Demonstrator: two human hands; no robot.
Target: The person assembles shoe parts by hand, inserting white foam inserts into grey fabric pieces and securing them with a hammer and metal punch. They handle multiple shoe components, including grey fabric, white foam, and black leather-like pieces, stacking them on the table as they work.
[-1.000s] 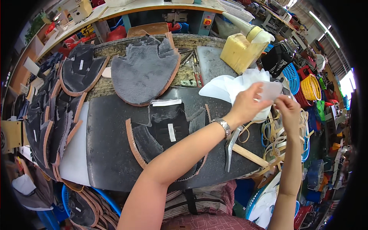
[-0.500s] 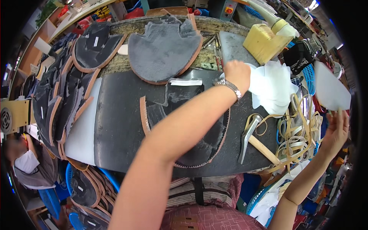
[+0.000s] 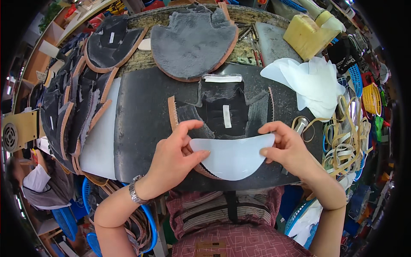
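A thin white half-moon sheet (image 3: 233, 160) is pinched at its two upper corners. My left hand (image 3: 173, 156) grips its left corner between thumb and fingers, and my right hand (image 3: 286, 147) grips the right one. Below the sheet lies a dark, fleecy cut piece (image 3: 257, 109) with a brown toothed edge and small white strips. The sheet hides its near, rounded part; whether they touch I cannot tell. Right of it, a hammer (image 3: 301, 124) is mostly covered by my right hand and arm.
Loose white sheets (image 3: 319, 88) are piled at the far right, beside tangled beige straps (image 3: 344, 139). A yellowish block (image 3: 302, 36) stands behind them. More dark pieces are stacked at the left (image 3: 55, 115), and a grey fleecy one (image 3: 192, 45) lies at the back. Someone sits far left.
My left hand has come back from the white pile to the near middle. My right hand has swung in from the far right with a white sheet, which both hands now hold.
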